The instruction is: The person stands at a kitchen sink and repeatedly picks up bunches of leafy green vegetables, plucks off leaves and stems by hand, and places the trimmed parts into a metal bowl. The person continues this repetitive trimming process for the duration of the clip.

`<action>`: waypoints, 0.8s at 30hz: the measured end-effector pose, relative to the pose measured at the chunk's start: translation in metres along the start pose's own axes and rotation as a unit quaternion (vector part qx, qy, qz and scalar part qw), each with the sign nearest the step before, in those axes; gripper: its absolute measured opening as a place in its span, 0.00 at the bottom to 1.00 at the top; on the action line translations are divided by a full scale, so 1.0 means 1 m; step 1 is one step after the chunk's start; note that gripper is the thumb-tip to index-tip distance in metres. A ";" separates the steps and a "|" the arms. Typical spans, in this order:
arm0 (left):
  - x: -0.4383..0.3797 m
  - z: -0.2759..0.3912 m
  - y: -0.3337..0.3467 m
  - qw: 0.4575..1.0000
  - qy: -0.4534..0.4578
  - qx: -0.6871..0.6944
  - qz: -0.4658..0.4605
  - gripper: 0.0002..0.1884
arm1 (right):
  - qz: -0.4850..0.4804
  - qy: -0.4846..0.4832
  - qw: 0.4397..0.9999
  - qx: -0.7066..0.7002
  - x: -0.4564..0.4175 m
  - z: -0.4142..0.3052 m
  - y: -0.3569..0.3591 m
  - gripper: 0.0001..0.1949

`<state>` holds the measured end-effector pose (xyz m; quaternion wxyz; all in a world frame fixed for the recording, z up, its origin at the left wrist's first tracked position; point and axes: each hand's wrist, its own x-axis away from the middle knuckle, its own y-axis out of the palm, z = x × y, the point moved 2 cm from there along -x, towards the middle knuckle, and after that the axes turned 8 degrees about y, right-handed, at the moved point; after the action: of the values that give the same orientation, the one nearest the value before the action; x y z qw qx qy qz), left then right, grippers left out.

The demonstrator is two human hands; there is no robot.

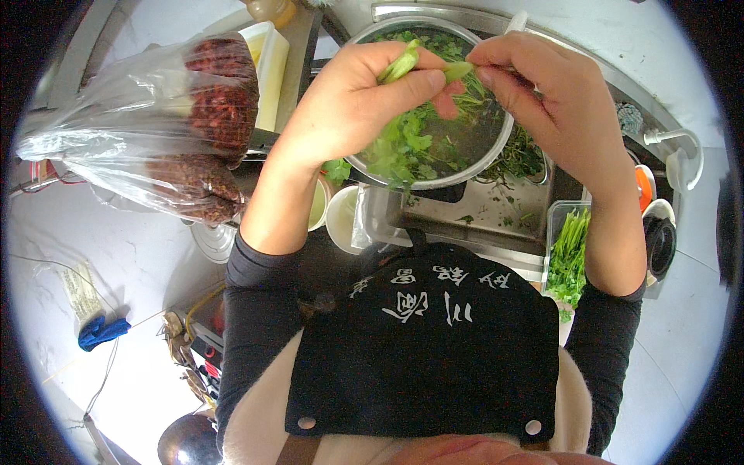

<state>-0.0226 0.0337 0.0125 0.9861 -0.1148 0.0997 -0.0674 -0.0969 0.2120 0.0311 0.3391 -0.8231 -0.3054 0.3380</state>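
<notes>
My left hand [372, 93] holds pale green stalks [401, 63] of a leafy herb between thumb and fingers. The thumb and forefinger of my right hand [549, 87] pinch the right tip of the stalk; whatever lies deeper inside that hand is hidden. Both hands are over a round metal basin [504, 136] with water in it. Leafy green herbs [410, 145], which look like coriander, float there, and their stems run under my hands.
Herb scraps [514, 157] lie on a steel tray [494, 203] below the basin. A clear plastic box [549, 250] of green herbs stands at right. Dark red dried food fills a clear plastic bag [133, 128] at left, near a white tub [273, 75]. White containers [342, 218] stand beside my left forearm.
</notes>
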 end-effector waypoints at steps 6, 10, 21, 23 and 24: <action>0.003 -0.006 -0.001 0.999 -0.031 -0.018 -0.032 0.09 | 0.077 -0.076 0.992 0.070 0.006 0.003 0.013 0.06; 0.003 -0.011 0.001 0.996 -0.044 -0.024 -0.069 0.09 | 0.056 -0.001 0.998 0.011 0.016 0.004 0.023 0.05; 0.020 0.000 -0.017 0.997 -0.057 0.055 0.003 0.10 | -0.006 0.297 0.934 -0.199 0.093 0.119 0.047 0.13; 0.017 0.000 -0.017 0.998 -0.009 0.055 0.006 0.09 | 0.019 0.197 0.979 0.049 0.109 0.145 0.070 0.18; 0.017 -0.001 -0.015 0.998 0.006 0.056 0.021 0.09 | -0.033 0.268 0.939 0.211 0.114 0.142 0.077 0.23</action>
<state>-0.0082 0.0166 0.0125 0.9916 -0.0569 0.1036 -0.0531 -0.1172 0.3006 -0.1444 0.5852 -0.7824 -0.1521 0.1496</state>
